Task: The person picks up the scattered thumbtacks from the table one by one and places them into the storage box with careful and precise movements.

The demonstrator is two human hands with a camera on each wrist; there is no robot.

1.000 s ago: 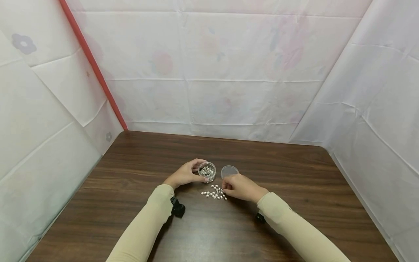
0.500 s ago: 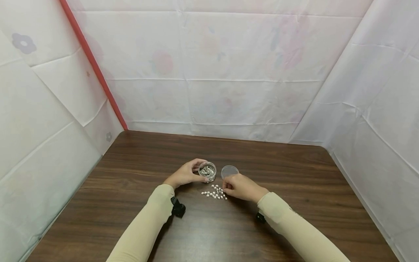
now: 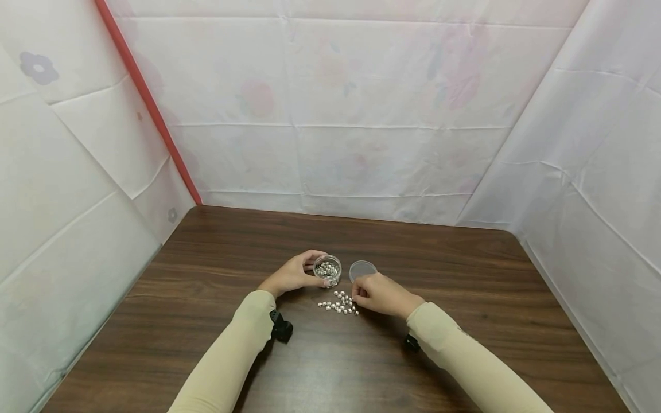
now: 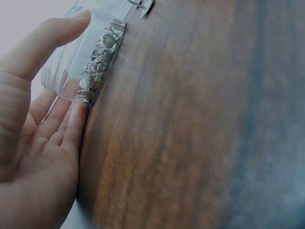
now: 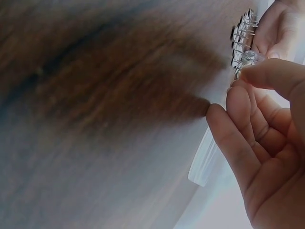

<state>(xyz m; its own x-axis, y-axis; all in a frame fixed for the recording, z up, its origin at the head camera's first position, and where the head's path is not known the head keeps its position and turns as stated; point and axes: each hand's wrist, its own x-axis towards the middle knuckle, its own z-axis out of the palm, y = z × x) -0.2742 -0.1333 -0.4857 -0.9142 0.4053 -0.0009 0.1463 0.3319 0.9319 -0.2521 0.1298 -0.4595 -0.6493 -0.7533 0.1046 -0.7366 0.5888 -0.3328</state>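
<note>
In the head view my left hand point(image 3: 294, 275) holds a round clear plastic jar point(image 4: 69, 62), thumb on the near side and fingers round the back. Silver thumbtacks point(image 4: 100, 59) lie heaped in the jar's bottom; it stands upright and uncovered on the table. In front of it, several loose thumbtacks point(image 3: 339, 309) are spread in a small patch, those in the right wrist view with points up. My right hand point(image 3: 384, 295) is low at the patch's right edge, thumb and index finger pinched together at a thumbtack point(image 5: 237, 72). The other fingers curl loosely, the lowest near the tabletop.
A clear round lid point(image 3: 362, 268) lies flat just behind my right hand. The dark wood-grain table point(image 3: 232, 241) ends at white printed cloth point(image 3: 330, 103) on its back and sides. Small black cameras point(image 3: 281, 327) sit at both wrists.
</note>
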